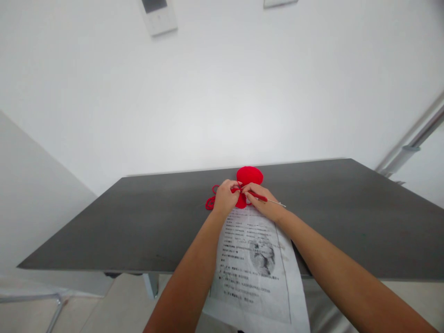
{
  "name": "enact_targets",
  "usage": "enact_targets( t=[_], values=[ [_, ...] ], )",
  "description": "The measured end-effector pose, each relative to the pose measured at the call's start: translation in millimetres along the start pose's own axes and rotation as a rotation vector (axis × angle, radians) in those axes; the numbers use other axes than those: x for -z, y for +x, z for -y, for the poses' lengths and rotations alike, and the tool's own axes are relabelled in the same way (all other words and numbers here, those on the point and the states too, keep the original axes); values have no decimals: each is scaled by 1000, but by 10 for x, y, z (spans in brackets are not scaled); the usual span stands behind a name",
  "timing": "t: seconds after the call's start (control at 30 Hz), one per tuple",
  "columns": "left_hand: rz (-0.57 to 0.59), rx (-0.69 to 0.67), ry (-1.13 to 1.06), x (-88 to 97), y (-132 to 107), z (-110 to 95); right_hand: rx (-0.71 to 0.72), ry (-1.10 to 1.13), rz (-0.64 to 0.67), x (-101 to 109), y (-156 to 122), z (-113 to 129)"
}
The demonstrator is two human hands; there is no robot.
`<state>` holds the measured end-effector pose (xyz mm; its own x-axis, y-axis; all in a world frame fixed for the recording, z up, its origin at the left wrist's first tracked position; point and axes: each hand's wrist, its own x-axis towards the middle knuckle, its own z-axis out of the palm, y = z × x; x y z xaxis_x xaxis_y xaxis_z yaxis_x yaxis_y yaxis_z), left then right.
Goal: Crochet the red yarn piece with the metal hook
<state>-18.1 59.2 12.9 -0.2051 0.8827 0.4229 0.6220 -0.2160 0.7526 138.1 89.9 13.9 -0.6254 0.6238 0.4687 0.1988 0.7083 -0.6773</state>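
My right hand (261, 200) is closed around a crochet hook (259, 196) with a red handle; its metal end sticks out to the right. Pinched in the fingers of my left hand (227, 196) is a small red crochet piece (240, 201), partly hidden by both hands. The two hands nearly meet over it. Just behind them rests a red yarn ball (249, 175). To the left of my left hand lie loose coils of red yarn (210, 203) on the table. The hook's working tip is too small to make out.
A printed paper sheet (243, 277) lies under my forearms and hangs past the front edge of the dark grey table (138, 222). The table's back edge meets a white wall (208, 92). A metal pole (428, 127) stands at the right.
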Motion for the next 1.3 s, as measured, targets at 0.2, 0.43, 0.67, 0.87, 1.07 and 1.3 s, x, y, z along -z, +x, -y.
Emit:
enact_targets(
  t=[0.2,0.43,0.67,0.87,1.07,1.3],
  values=[
    [1,-16,-9,15,-3,-22,46,-17,-11,-19,5,-12],
    [-16,-54,-102,-20,-25,-65,86,-45,-50,-27,9,-34],
    [-20,119,-277,-67,25,0,33,1,-79,4,-4,-5],
    [41,376,-584,-31,62,1,3,73,-78,13,-14,65],
    [72,474,-858,2,17,-12,-3,107,-84,24,-8,67],
    [232,523,-1049,57,-11,-58,49,123,-136,1,-10,-9]
  ],
)
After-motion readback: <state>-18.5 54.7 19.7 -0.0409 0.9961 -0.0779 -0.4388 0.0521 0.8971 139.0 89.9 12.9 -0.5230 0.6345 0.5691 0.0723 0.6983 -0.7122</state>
